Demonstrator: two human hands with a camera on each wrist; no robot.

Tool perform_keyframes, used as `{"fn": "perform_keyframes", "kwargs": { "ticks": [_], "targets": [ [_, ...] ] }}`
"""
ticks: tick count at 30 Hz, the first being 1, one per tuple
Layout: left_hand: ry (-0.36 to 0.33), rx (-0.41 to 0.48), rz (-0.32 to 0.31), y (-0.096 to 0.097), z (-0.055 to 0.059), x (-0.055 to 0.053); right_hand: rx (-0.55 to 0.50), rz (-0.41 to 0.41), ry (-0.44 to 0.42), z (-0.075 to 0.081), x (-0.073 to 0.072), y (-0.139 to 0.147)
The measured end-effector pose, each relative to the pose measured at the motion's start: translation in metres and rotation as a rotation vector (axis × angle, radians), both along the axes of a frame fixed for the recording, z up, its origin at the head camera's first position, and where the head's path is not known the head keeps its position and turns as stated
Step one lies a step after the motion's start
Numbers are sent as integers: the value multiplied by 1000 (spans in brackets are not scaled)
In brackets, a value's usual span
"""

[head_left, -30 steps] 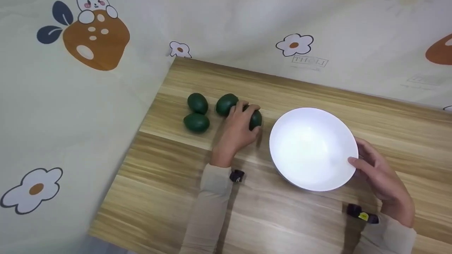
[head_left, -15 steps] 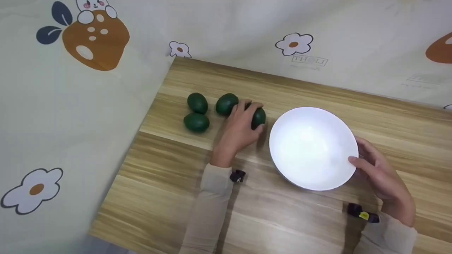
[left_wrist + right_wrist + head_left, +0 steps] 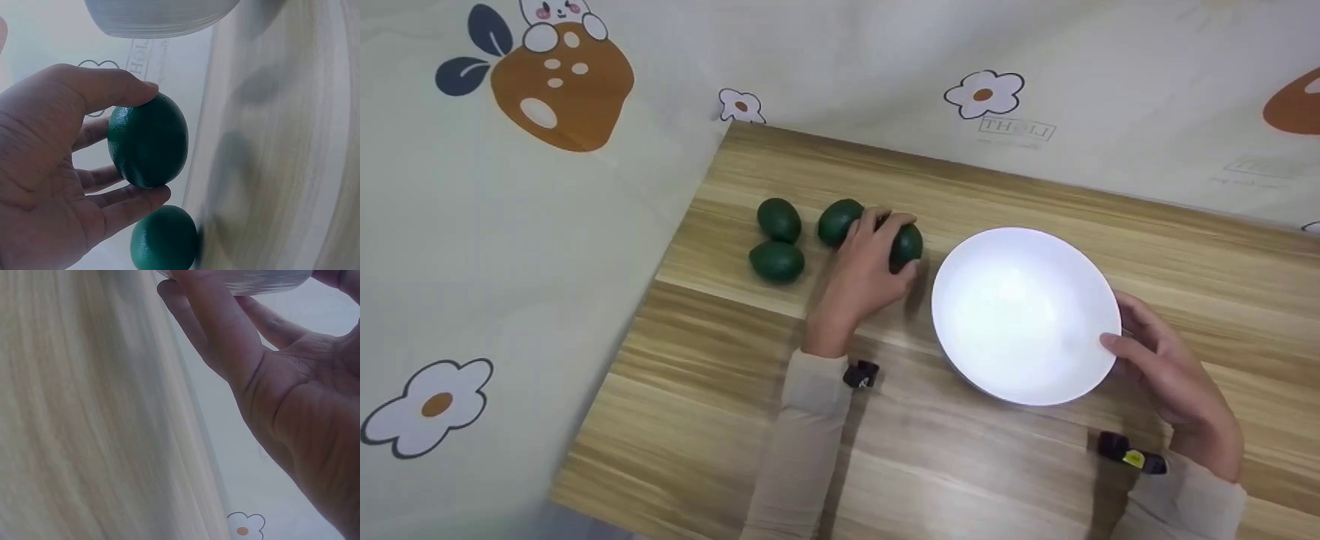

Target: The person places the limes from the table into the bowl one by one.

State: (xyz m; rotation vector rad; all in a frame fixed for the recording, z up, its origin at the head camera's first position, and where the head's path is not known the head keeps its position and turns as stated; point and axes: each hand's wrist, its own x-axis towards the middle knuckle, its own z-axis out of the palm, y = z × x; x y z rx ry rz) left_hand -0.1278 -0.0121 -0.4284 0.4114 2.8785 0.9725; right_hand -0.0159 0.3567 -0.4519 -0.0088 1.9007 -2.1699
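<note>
My left hand (image 3: pixel 866 266) grips a dark green avocado (image 3: pixel 907 246), thumb on one side and fingers on the other. In the left wrist view, a gap and a separate shadow show between this avocado (image 3: pixel 149 140) and the wood. Just left of the hand lies a second avocado (image 3: pixel 838 222), partly behind the fingers. My right hand (image 3: pixel 1166 364) holds a large white bowl (image 3: pixel 1024 319) by its right side, thumb over the rim and fingers beneath. Nothing lies inside the bowl. The right wrist view catches only the bowl's underside (image 3: pixel 264 282) above the fingers.
Two more avocados, an upper one (image 3: pixel 779 220) and a lower one (image 3: pixel 777 262), lie together at the left on the wooden table (image 3: pixel 697 397). A pale sheet printed with flowers and strawberries (image 3: pixel 562 86) borders the table's back and left edges.
The left hand's avocado has shifted slightly right and toward the back edge. The right hand and the bowl have stayed almost still, and the other avocados lie as before.
</note>
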Motion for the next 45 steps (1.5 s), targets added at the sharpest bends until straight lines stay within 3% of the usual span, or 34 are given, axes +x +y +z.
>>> {"fn": "perform_keyframes", "kwargs": {
  "ticks": [20,45],
  "targets": [
    [90,70,-52,1,18,5,-2,3,3,1,0,1],
    [119,92,-54,-3,24,8,35,20,-7,3,-1,0]
  ]
}}
